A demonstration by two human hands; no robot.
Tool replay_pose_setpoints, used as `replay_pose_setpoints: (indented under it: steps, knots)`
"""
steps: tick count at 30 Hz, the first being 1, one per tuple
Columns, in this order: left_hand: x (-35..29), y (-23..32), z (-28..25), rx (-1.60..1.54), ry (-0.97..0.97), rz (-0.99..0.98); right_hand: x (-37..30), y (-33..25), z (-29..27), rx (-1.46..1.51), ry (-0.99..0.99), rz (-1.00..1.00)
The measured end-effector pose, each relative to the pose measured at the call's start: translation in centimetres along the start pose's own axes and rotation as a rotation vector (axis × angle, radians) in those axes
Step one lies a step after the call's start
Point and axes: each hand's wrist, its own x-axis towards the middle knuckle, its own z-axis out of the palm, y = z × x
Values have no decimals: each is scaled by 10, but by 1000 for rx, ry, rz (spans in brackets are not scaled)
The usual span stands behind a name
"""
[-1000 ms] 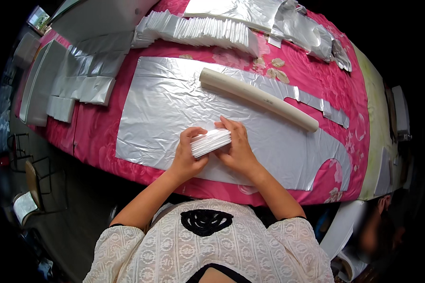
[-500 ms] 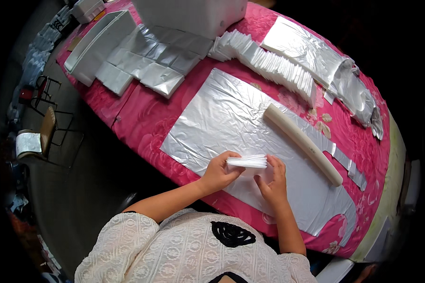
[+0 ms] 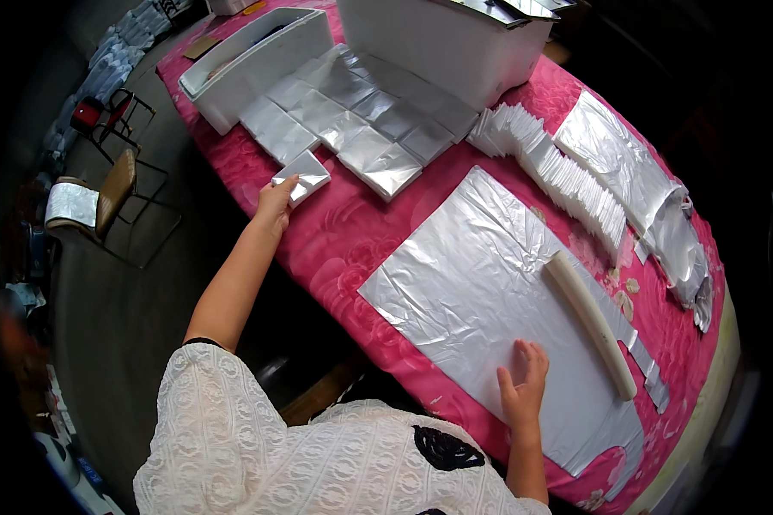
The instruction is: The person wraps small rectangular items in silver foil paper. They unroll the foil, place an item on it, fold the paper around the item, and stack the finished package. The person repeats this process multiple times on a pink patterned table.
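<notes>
My left hand [image 3: 275, 204] reaches out to the left, its thumb on top of a small squarish packet of folded, shiny silver-white film [image 3: 307, 175]. The packet is at the end of the rows of similar flat silver packets [image 3: 365, 146]; whether it rests on the cloth I cannot tell. My right hand [image 3: 525, 386] is over the large silver sheet [image 3: 455, 266], holding nothing, thumb apart from its bent fingers. A pale rolling-pin-like rod [image 3: 588, 324] lies on that sheet, to the right of my right hand.
A long row of folded white pieces [image 3: 558, 176] stands behind the sheet. Crumpled silver film [image 3: 627, 172] lies at the far right. A narrow white open box [image 3: 223, 94] and a large white box [image 3: 442, 51] stand at the back. Pink floral cloth [image 3: 343, 249] covers the table.
Both hands held the folded stack in front of me. My left hand has carried it left to the packet rows; my right hand has let go and moved lower. The view has shifted.
</notes>
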Motion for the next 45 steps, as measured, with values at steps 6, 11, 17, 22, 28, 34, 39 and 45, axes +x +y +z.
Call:
replay_pose_setpoints:
  steps: [6, 11, 17, 22, 28, 34, 39, 45]
  knots:
    - [29, 0, 16, -28, 19, -109, -1, -5, 4, -59, 12, -36]
    - [16, 16, 38, -62, 84, -137, -1, -7, 6, -91, 12, -67]
    - [-18, 37, 47, -190, 199, -256, -1, -7, 8, -107, 16, -105]
    - [-7, 38, 47, -184, 176, -237, -3, -6, 8, -96, 25, -120]
    - [-16, 30, 51, -72, 153, -141, -6, 0, 6, -50, 69, -117]
    - [-17, -20, -7, 254, 11, 234, 33, 38, -70, -343, 333, -147]
    - [-122, -66, 69, 523, -478, 418, 46, 121, -138, -560, 339, 73]
    - [-271, -106, 144, 805, -1173, 683, -17, 86, -127, -638, 200, 398]
